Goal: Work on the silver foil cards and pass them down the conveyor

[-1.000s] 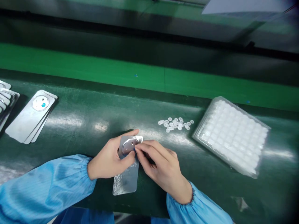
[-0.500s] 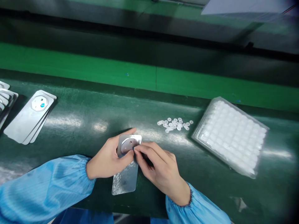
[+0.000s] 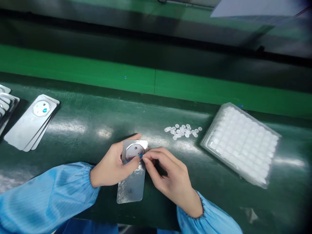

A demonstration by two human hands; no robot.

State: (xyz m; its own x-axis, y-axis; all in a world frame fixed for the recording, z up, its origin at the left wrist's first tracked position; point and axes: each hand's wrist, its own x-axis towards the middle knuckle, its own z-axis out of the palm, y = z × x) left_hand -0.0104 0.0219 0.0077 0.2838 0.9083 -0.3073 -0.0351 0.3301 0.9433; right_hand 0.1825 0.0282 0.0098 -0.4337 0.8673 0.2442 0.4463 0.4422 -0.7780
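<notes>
My left hand (image 3: 114,165) is closed around a shiny silver metal plate (image 3: 131,188) with rounded corners, its thumb pressed across the front. An eight-sided recess (image 3: 133,151) with small holes is in the plate's upper part. A small blue tab (image 3: 140,155) shows at the recess's lower right edge, beside my left thumb tip. My right hand (image 3: 170,172) is at the plate's right edge, thumb and index finger pinched together right by the blue tab. Whatever lies between those fingertips is too small to make out.
Beyond my right hand lies a loose pile of small clear discs (image 3: 184,130). A clear plastic tray (image 3: 241,143) of white round pieces sits at the right. Similar plates (image 3: 29,125) are stacked at the left, the top one with a blue mark; more plates (image 3: 7,104) reach the left edge.
My right hand has shifted slightly right, and more of the blue tab shows between it and my left thumb. My left hand and the plate have stayed nearly still.
</notes>
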